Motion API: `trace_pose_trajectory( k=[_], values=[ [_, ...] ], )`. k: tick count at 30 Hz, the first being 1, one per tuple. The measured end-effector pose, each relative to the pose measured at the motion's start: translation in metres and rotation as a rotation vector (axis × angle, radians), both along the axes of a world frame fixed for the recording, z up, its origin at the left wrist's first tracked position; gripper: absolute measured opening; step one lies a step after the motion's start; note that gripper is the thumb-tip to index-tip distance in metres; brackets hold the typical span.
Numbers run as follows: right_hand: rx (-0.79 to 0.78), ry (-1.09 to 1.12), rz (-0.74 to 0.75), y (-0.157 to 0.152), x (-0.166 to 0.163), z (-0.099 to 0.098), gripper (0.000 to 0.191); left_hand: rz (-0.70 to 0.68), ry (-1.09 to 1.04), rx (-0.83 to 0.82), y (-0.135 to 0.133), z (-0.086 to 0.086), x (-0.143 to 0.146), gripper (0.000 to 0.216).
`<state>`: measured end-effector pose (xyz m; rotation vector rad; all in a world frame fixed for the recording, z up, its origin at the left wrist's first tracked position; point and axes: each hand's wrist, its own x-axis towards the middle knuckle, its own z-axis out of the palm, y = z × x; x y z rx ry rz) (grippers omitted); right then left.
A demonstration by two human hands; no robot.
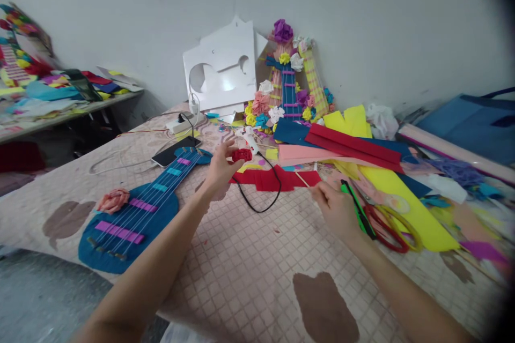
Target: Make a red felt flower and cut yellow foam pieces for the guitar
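My left hand (223,163) is closed on a red crepe-paper flower (242,155), held between thumb and fingers. In my right hand (332,206) is a thin wooden stick (302,179), its tip pointing away to the left. Red paper strips (273,178) lie on the table between and beyond the hands. Just behind the flower rests a white glue gun (250,140), and its black cord loops over the red strips. A blue paper guitar (161,193) with purple bars, strings and a salmon flower (113,201) lies left of my left hand.
A green cutter (358,209) and scissors (390,225) lie right of my right hand, among yellow paper (414,209) and scraps. A phone (176,151) and power strip (183,123) sit behind the guitar. Flower-decorated guitars (289,91) and a white cut-out board (225,69) lean against the wall.
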<state>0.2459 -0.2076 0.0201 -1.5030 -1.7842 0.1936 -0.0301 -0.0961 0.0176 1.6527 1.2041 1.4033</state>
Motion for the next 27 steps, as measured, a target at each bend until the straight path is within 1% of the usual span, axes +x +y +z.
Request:
trace_pose_trajectory(
  k=[2,4,5,6,7,8,11,13,14,17,19,21,24,27],
  values=[
    [-0.125,0.175,0.02,-0.002,0.0,-0.002,0.034,0.013,0.025,0.006,0.0,0.0,0.001,0.056],
    [-0.3,0.408,0.125,-0.003,0.0,-0.004,0.02,0.012,0.045,0.01,0.0,0.0,0.001,0.055],
    [-0.369,0.509,0.195,-0.003,0.0,-0.006,0.017,0.01,0.053,0.016,-0.001,0.0,0.002,0.054],
    [-0.413,0.588,0.26,-0.002,0.0,-0.007,0.025,0.006,0.06,0.026,-0.001,0.001,0.002,0.053],
    [-0.434,0.64,0.311,-0.001,0.0,-0.008,0.035,0.003,0.068,0.038,-0.002,0.001,0.002,0.053],
    [-0.444,0.67,0.346,-0.001,0.0,-0.009,0.04,0.003,0.077,0.049,-0.004,0.002,0.002,0.052],
    [-0.452,0.694,0.353,-0.001,0.0,-0.011,0.039,0.005,0.111,0.061,-0.006,0.002,0.002,0.053],
    [-0.414,0.651,0.289,-0.003,-0.001,-0.013,0.033,0.005,0.127,0.055,-0.007,0.001,0.001,0.054],
    [-0.371,0.6,0.235,-0.004,-0.001,-0.014,0.027,0.007,0.129,0.054,-0.006,0.0,0.001,0.055],
    [-0.193,0.332,0.076,-0.008,-0.001,-0.015,0.008,0.028,0.129,0.069,-0.002,-0.001,-0.003,0.057],
    [-0.087,0.156,0.037,-0.01,-0.002,-0.014,0.011,0.063,0.128,0.076,0.0,0.001,-0.008,0.056],
    [-0.037,0.061,0.005,-0.013,-0.005,-0.012,0.016,0.106,0.119,0.077,0.002,0.003,-0.013,0.055],
    [-0.044,0.014,-0.084,-0.017,-0.007,-0.015,0.024,0.147,0.092,0.078,0.001,0.007,-0.019,0.054],
    [-0.016,-0.04,-0.099,-0.021,-0.005,-0.024,0.027,0.153,0.076,0.057,-0.002,0.01,-0.022,0.055]
  ],
)
